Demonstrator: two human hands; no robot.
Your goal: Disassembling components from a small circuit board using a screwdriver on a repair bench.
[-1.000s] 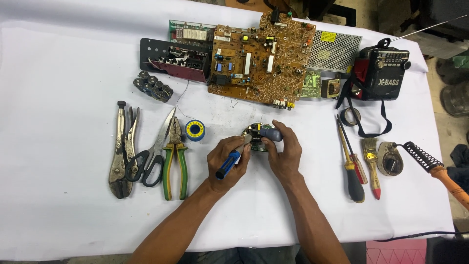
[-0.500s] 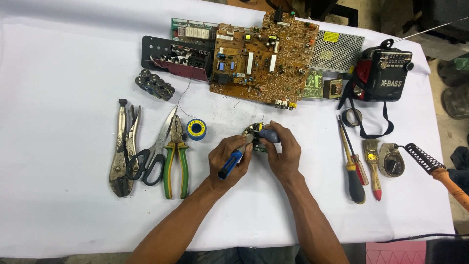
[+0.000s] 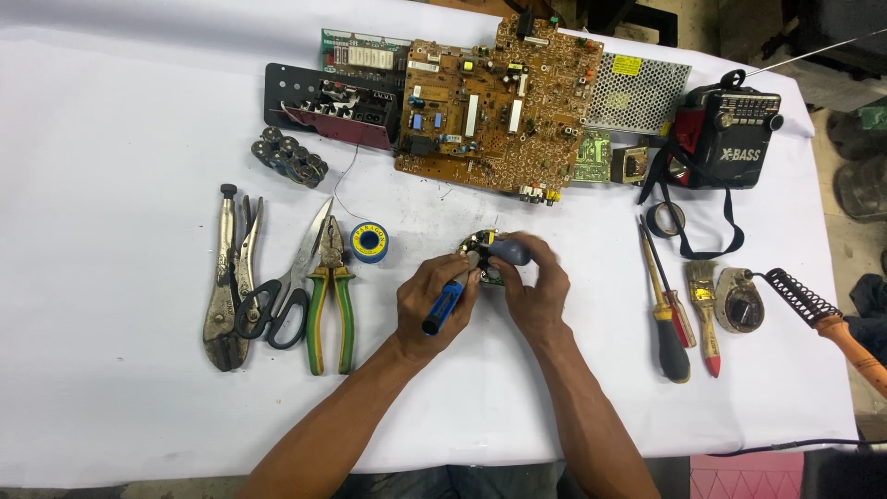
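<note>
White cloth covers the table (image 3: 111, 388), which fills the view, with tools spread around the hands at its centre. At twelve o'clock lies a brown circuit board (image 3: 490, 111); at three o'clock sit screwdrivers (image 3: 667, 305), a brush (image 3: 704, 305) and a soldering iron (image 3: 822, 310); at nine o'clock lie pliers (image 3: 331, 296), scissors (image 3: 282, 286) and locking pliers (image 3: 224, 277). A solder spool (image 3: 369, 242) rests at ten o'clock.

Dead centre, the left hand (image 3: 434, 305) has its fingers closed around a blue-handled tool (image 3: 443, 305), tip aimed at one o'clock. The right hand (image 3: 536, 286) grips a small round board (image 3: 480, 254) together with a dark grey part (image 3: 510, 249), held just above the cloth.

The round board looks light, stiff and fragile, its soldered parts easily bent. It is best held by its rim, away from the components, as the right fingers seem to do.

Most of the round board is hidden behind both hands, and the tool's tip cannot be made out, so whether it touches the board is unclear. The soldering iron's handle is cut off at the right edge.
</note>
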